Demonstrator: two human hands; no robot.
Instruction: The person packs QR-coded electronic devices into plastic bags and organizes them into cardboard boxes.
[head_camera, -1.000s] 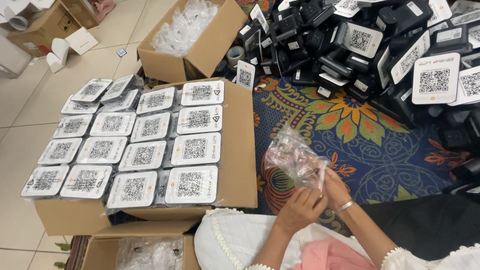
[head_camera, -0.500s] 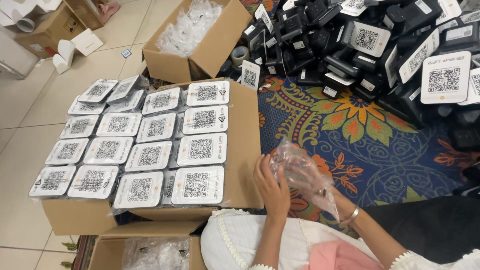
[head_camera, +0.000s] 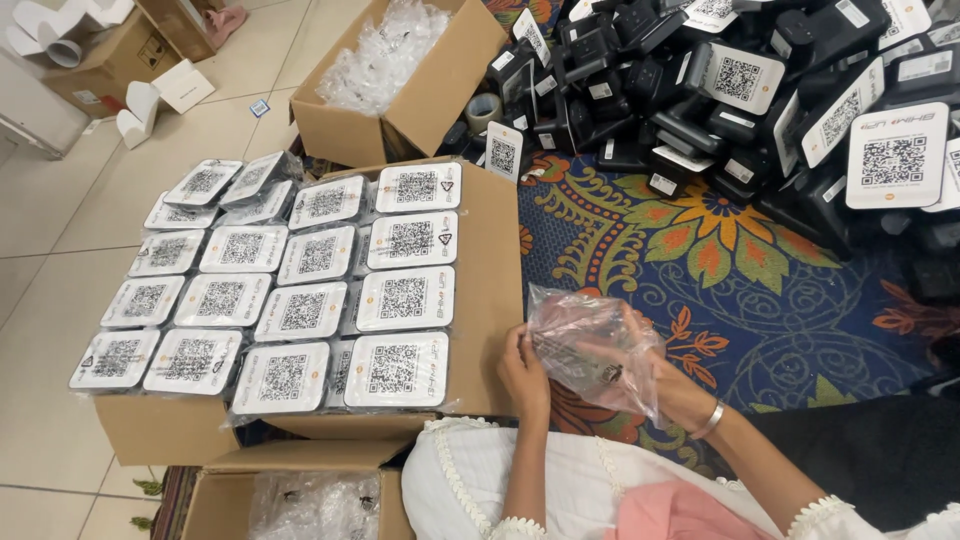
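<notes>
Both hands work over the patterned rug (head_camera: 720, 260), just off the right edge of the big cardboard box (head_camera: 490, 300) that serves as a worktop. The left hand (head_camera: 525, 372) has its fingers closed on the left edge of a clear plastic bag (head_camera: 590, 345). The right hand (head_camera: 655, 375) sits under and behind the bag, seen through the film; its fingers grasp the bag from that side, and a silver bangle (head_camera: 708, 422) rings the wrist. A small dark item (head_camera: 608, 374) shows inside the bag, too blurred to name.

On top of the box lie white square code plates (head_camera: 400, 300) in plastic sleeves, set in four rows. I count about eighteen: the two columns nearest the right edge hold four each, and the rest run toward the left edge, where they overhang the floor; the far left corner stack overlaps, so the count there is unsure.

Three more cardboard boxes show: one open box of clear bags (head_camera: 395, 60) beyond the far edge, one open box (head_camera: 290, 495) at the near edge with bags inside, and one closed box (head_camera: 110, 60) on the tiled floor at top left. A pile of black devices (head_camera: 700, 110) with more white plates, too many to count, fills the rug's far right corner. One tape roll (head_camera: 483, 108) lies beside that pile.
</notes>
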